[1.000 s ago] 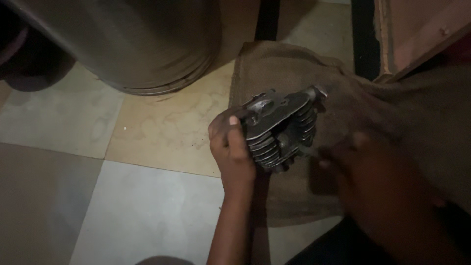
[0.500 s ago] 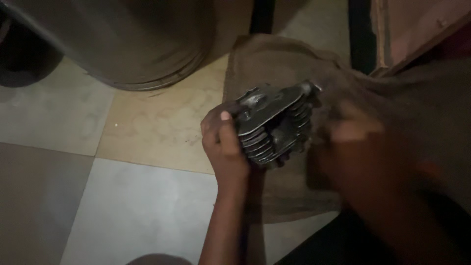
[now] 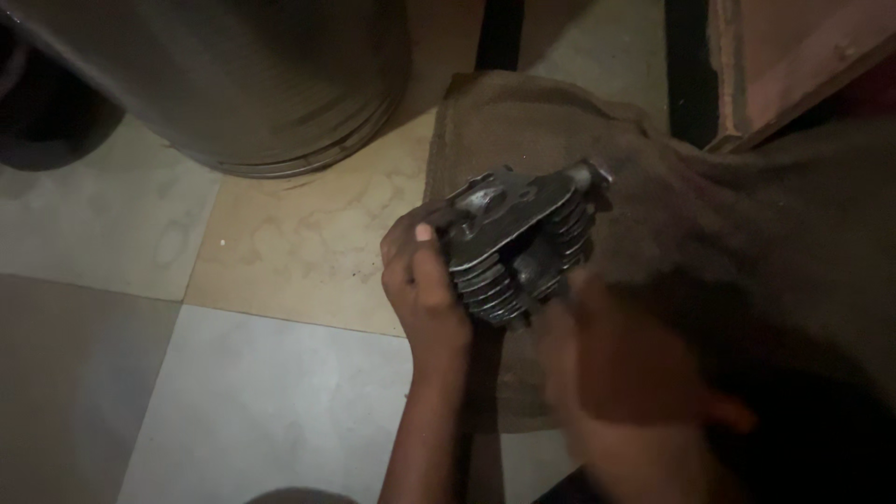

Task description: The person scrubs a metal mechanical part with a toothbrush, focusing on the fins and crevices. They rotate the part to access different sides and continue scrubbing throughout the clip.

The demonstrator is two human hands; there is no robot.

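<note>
Grey finned metal part [image 3: 519,241] held above a brown cloth [image 3: 653,187]
Left hand [image 3: 422,291] clamps its fingers round the part's left end, thumb on top; the right hand [image 3: 623,369], blurred, sits just beside the lower fins, perhaps touching, its grip unreadable. Tiled floor [image 3: 233,373] and a metal drum [image 3: 233,84] lie to the left

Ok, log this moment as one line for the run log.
left hand: grips finned metal engine part | right hand: blurred, beside part, grip unclear | under: brown burlap cloth on tiled floor | nearby: metal drum
</note>
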